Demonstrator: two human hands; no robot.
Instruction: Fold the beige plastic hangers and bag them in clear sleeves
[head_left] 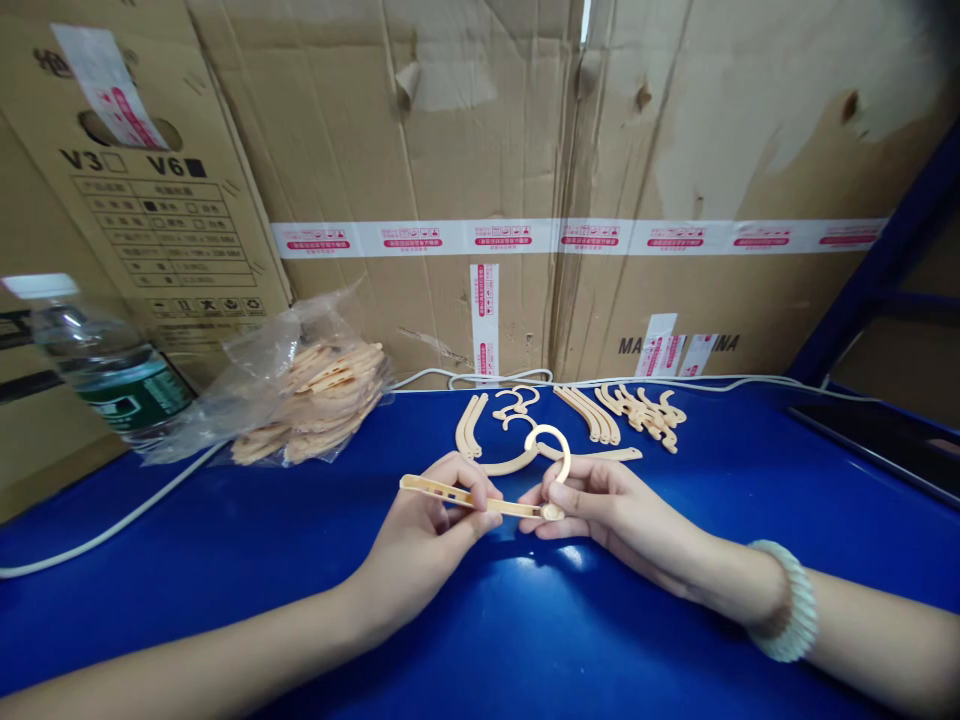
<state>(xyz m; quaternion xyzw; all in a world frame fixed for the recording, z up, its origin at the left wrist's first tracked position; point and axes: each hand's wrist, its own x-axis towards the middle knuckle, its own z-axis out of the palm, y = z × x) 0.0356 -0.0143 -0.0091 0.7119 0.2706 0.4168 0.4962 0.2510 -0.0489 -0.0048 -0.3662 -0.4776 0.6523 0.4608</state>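
My left hand (435, 520) pinches a beige plastic hanger arm (465, 497), a flat strip held level just above the blue table (225, 560). My right hand (600, 505) grips a beige plastic hook piece (551, 440) whose lower end meets the right tip of the arm. Both hands are closed on their parts. Right behind the hands lie loose beige hanger arms (471, 425), small hooks (516, 402) and another group of arms and hooks (637, 412).
A clear plastic bag of beige hanger parts (315, 400) lies at the left. A water bottle (105, 365) stands at the far left. Taped cardboard boxes (480, 180) wall off the back. A white cable (112, 525) runs along the table; a dark panel (877, 430) sits right.
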